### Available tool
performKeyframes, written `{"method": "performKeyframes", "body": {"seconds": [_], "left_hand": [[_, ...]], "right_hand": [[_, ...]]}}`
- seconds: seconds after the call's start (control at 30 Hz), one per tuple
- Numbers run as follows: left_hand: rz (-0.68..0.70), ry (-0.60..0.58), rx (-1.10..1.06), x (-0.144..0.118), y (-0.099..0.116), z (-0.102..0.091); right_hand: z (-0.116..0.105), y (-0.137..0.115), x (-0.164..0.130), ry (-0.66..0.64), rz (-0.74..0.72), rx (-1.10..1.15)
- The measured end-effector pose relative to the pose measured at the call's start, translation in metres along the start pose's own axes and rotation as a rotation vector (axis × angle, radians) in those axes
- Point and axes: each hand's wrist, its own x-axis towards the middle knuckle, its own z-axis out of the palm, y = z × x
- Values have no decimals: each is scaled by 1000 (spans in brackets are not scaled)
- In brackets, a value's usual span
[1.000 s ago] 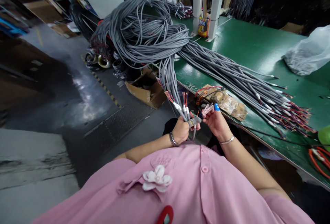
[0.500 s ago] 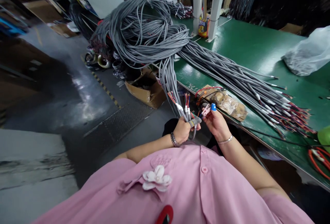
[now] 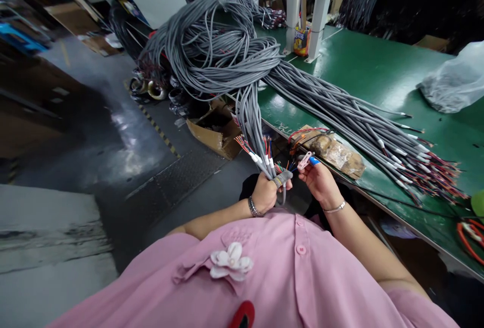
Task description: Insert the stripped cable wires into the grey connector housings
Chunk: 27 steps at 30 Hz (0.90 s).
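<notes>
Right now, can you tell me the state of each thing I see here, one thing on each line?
left hand: closed around a few grey cable ends
cable ends: stripped, coloured wires showing
right hand: holding a small pink clip
pink clip: pinched in the fingertips, open or shut unclear
cable pile: tangled, lying on the green table
cardboard box: open, on the floor
plastic bag: crumpled, on the table

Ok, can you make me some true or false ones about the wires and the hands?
1. The left hand holds a bunch of grey cables. True.
2. The table is red. False: it is green.
3. The right hand holds a small pink clip. True.
4. The cardboard box sits on the table. False: it is on the floor.
5. Both hands are empty. False: each holds something.
</notes>
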Motion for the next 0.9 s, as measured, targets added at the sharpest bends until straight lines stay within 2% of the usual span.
{"method": "performKeyframes", "body": {"seconds": [0.1,0.23,0.3,0.37,0.47,0.53,0.7,0.9], "left_hand": [[8,29,0,2,1,5],[16,14,-4,3,2,9],[23,10,9,4,2,9],[26,15,20,4,0,9],[19,24,13,5,-3,8],[19,23,27,5,-6,8],[18,28,78,5,-9,7],[0,26,47,4,-9,7]], "right_hand": [[0,3,-2,34,-51,-57],[-2,8,-6,163,-294,-254],[-3,9,-6,215,-363,-323],[-1,9,-5,186,-313,-280],[2,9,-2,93,-153,-81],[4,8,1,95,-101,34],[7,9,4,167,-115,137],[8,10,3,160,-117,136]]}}
